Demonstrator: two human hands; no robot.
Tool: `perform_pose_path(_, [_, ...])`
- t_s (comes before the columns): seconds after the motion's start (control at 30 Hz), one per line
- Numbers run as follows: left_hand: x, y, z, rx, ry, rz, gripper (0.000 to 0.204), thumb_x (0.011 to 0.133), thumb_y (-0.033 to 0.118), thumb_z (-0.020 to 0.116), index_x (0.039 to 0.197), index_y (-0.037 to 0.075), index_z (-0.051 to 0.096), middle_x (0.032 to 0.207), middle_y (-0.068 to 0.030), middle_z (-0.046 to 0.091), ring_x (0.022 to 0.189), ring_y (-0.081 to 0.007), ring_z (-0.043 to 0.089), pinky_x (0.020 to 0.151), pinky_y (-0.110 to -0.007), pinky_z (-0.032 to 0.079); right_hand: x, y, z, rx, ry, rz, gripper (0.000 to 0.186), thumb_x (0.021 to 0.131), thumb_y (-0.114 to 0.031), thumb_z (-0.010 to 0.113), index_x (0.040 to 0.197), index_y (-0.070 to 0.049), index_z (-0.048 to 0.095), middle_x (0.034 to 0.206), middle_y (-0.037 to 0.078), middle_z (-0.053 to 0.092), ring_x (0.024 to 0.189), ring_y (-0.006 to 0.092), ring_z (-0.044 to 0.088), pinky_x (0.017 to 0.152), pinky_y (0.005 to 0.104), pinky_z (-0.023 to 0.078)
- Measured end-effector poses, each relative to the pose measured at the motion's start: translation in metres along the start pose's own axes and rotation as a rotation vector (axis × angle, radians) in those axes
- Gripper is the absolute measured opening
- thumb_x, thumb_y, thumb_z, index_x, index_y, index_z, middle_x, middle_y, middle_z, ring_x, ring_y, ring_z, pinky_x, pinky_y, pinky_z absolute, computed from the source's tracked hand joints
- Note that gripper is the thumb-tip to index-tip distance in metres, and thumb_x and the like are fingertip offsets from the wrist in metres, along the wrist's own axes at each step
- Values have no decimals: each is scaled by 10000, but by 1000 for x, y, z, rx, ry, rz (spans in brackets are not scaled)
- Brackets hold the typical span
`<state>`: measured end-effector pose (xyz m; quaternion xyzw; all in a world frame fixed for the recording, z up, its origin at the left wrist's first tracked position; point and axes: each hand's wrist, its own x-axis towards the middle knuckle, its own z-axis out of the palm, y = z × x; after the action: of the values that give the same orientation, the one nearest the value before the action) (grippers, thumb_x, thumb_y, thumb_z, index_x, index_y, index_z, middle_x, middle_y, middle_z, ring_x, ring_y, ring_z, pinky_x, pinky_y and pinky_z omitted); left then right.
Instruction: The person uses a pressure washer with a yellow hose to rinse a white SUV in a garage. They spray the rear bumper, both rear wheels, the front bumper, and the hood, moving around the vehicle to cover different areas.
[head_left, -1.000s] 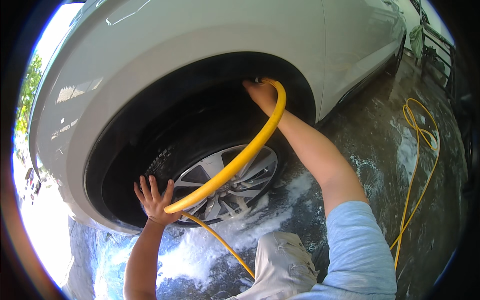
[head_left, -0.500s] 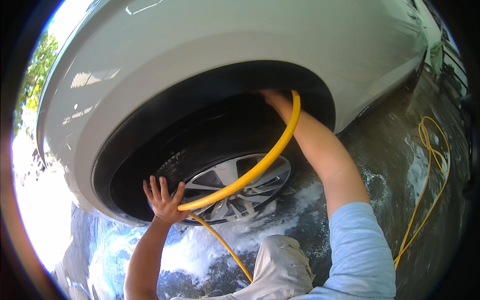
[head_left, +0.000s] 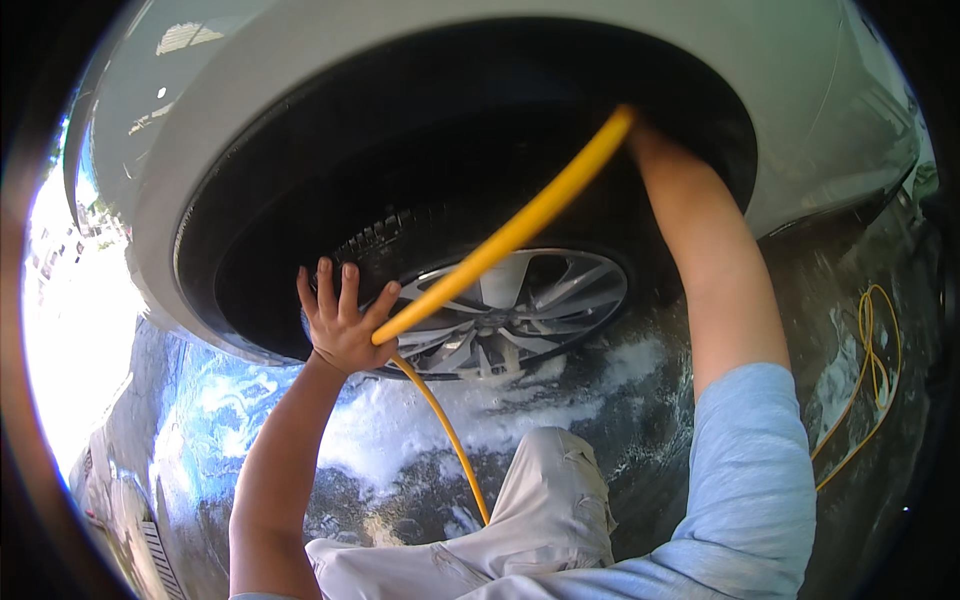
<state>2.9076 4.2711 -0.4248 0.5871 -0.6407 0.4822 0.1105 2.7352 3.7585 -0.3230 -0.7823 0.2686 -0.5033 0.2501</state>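
The black tyre (head_left: 270, 265) with its silver spoked rim (head_left: 500, 285) stands inside the dark wheel arch of a pale car. My left hand (head_left: 345, 318) lies with fingers spread against the tyre tread at its left side. A yellow hose (head_left: 510, 235) runs across in front of the wheel, from beside my left thumb up to my right hand. Its thinner-looking length hangs below my left wrist toward my knee. My right hand (head_left: 648, 142) reaches into the shadowed upper right of the arch, above the tyre; its fingers are hidden in the dark beside the hose.
Pale car bodywork (head_left: 810, 110) surrounds the arch. White suds (head_left: 400, 430) cover part of the wet ground below the wheel. More yellow hose (head_left: 865, 340) lies looped on the ground at the right. My bent knee (head_left: 560, 470) is just below the wheel.
My right hand has moved to the right within the arch, drawing the hose into a straighter line. My left hand stays spread on the tyre. The view has shifted, with more ground showing.
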Motion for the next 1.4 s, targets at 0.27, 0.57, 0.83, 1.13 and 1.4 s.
perform_pose_path(0.27, [1, 1, 0, 2, -21, -36, 721, 693, 356, 644, 1413, 334, 688, 1730, -210, 273, 1570, -554, 250, 1197, -787, 210, 1, -46, 3, -165, -43, -115, 457, 916, -394, 786, 1266, -104, 741, 1276, 147, 740, 1199, 335, 699, 970, 445, 571])
perform_pose_path(0.57, [4, 0, -6, -16, -59, -12, 691, 681, 311, 660, 1361, 204, 719, 1647, -288, 327, 1531, -603, 255, 1191, -791, 222, -14, -35, -34, -321, -58, -78, 468, 913, -425, 790, 1240, -93, 751, 1267, 152, 746, 1187, 340, 706, 952, 439, 578])
perform_pose_path(0.83, [-23, 1, -14, -45, -360, 8, 819, 736, 433, 736, 1526, 277, 587, 1726, -276, 228, 1582, -576, 174, 1197, -832, 76, -48, -1, -47, -229, 29, -28, 442, 901, -437, 804, 1166, -83, 779, 1186, 155, 771, 1110, 349, 737, 891, 433, 597])
perform_pose_path(1.13, [-185, 144, -96, -659, -609, -394, 685, 765, -37, 658, 1442, 51, 608, 1285, -207, 670, 1252, -413, 631, 1083, -548, 484, -186, -41, -120, -223, 527, -434, 242, 791, -145, 899, 966, -22, 785, 808, 181, 728, 748, 362, 728, 654, 400, 565])
perform_pose_path(1.4, [-226, 176, -141, -789, -581, -437, 361, 874, 57, 673, 1228, -4, 710, 859, -153, 707, 794, -391, 677, 802, -508, 525, -372, -2, -170, -305, 597, 85, 235, 815, -166, 898, 937, -20, 761, 834, 200, 739, 771, 390, 726, 720, 440, 563])
